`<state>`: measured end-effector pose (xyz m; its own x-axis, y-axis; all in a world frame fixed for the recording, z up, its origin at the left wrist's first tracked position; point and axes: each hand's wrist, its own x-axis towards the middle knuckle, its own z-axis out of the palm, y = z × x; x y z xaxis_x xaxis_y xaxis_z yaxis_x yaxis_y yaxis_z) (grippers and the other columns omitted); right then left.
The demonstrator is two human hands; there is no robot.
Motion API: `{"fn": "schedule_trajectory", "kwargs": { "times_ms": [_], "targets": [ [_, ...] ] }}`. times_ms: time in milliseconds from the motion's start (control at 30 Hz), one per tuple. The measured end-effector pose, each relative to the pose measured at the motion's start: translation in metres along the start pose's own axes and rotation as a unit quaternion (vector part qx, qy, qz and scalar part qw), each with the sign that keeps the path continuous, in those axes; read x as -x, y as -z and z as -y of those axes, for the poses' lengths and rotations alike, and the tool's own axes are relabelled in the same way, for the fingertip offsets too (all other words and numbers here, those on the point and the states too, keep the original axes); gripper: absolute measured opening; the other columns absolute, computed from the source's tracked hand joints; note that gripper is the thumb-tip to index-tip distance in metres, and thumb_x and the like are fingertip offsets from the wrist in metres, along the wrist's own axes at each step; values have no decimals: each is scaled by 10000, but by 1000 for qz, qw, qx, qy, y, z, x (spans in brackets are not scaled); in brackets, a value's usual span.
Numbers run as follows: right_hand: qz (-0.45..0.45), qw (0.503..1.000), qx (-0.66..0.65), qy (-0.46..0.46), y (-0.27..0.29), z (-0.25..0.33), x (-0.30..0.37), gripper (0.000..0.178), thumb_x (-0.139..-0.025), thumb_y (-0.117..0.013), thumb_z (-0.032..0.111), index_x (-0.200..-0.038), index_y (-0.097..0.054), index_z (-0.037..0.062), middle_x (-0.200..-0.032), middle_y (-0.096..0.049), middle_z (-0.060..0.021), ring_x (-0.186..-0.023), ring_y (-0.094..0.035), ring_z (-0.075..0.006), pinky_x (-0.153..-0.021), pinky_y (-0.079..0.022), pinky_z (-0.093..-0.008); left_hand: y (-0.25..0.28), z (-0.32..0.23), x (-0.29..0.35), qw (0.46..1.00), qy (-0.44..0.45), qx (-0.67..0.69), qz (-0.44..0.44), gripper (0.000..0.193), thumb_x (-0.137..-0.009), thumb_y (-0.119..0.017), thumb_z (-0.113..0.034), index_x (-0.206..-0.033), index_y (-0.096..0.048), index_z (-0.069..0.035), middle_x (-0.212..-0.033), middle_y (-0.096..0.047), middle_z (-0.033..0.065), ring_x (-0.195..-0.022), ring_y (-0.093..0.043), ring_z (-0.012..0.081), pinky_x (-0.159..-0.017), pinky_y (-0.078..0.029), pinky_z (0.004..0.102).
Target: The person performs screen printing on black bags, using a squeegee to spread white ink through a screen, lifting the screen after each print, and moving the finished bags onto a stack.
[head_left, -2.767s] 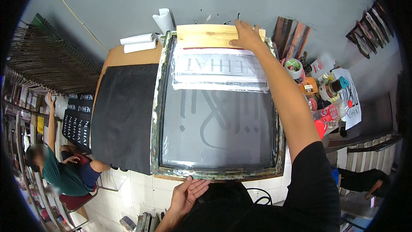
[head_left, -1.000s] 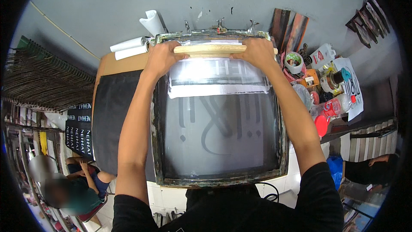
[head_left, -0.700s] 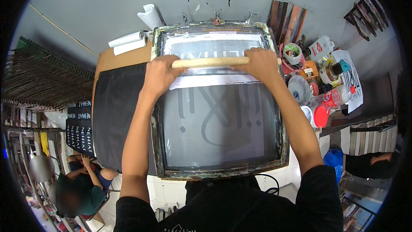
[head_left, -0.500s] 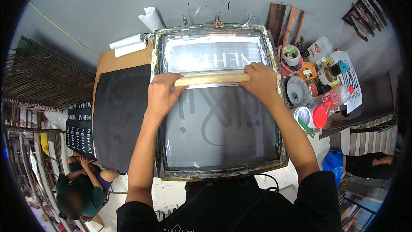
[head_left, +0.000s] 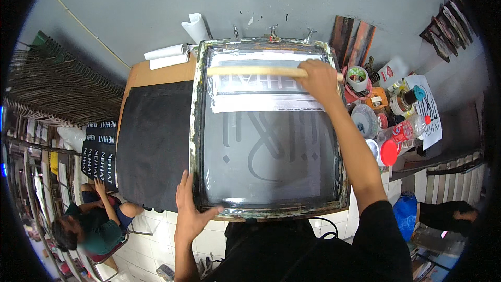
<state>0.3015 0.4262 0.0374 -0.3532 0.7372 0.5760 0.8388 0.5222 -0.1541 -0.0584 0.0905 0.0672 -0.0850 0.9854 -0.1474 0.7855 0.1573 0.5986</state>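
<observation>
Gripping the squeegee (head_left: 250,71) across the screen's (head_left: 269,190) far part, the right hand (head_left: 321,81) curls round its right end; the left hand (head_left: 192,214), thumb wide, is by the near-left corner. Black cloth (head_left: 154,146) lies left, a bottle (head_left: 404,131) right, beyond the blocking forearm (head_left: 356,149).

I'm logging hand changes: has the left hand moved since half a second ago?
Yes: against the screen frame, the left hand has left the wooden bar and come toward the wearer, to the near left corner.
</observation>
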Motion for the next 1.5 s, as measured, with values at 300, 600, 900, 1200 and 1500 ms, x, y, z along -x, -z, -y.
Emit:
{"fn": "schedule_trajectory", "kwargs": {
  "times_ms": [300, 600, 900, 1200, 1500],
  "targets": [
    [229, 969, 60, -65, -21, -27, -107, 631, -683, -884, 436, -1184, -722, 87, -1105, -739, -146, -1065, -676, -317, -978, -436, -440, -32, 43, 29, 992, -79, -68, -64, 1374, -537, -998, -416, -1600, -208, -49, -1629, -189, 342, -1532, -206, 469, -1202, -155, 666],
    [128, 988, 19, -89, -28, -28, -97, 709, -772, -843, 368, -1382, -608, 94, -1389, -622, -179, -1313, -556, -330, -1113, -349, -467, -66, 101, 38, 943, -219, -173, -182, 1325, -627, -885, -617, -1631, -179, -118, -1649, -199, 294, -1527, -208, 473, -1206, -129, 667],
    [19, 997, -71, 18, 229, 100, 35, 380, -918, -731, 257, -1212, -679, 22, -1279, -674, -169, -1239, -595, -354, -1076, -421, -453, -42, 59, 31, 879, -231, 1, -417, 1417, -662, -663, -897, -1625, -91, -29, -1659, -128, 306, -1543, -144, 467, -1230, -159, 622],
    [-163, 981, -41, -96, 308, 139, 65, 279, -963, -685, 257, -1066, -733, 2, -971, -733, -179, -893, -702, -347, -847, -524, -408, 103, -109, -72, 742, -350, 96, -564, 1043, -920, -681, -579, -1607, -118, -33, -1655, -218, 189, -1520, -267, 364, -1229, -250, 546],
    [-167, 985, -3, -37, 340, 93, -78, 516, -978, -589, 381, -729, -582, -70, -572, -492, -179, -560, -494, -192, -573, -414, -412, -35, 1, -140, 985, 70, 6, -155, 1135, -744, -822, -353, -1589, -180, 49, -1623, -298, 284, -1522, -294, 387, -1231, -173, 554]
  ]
}}
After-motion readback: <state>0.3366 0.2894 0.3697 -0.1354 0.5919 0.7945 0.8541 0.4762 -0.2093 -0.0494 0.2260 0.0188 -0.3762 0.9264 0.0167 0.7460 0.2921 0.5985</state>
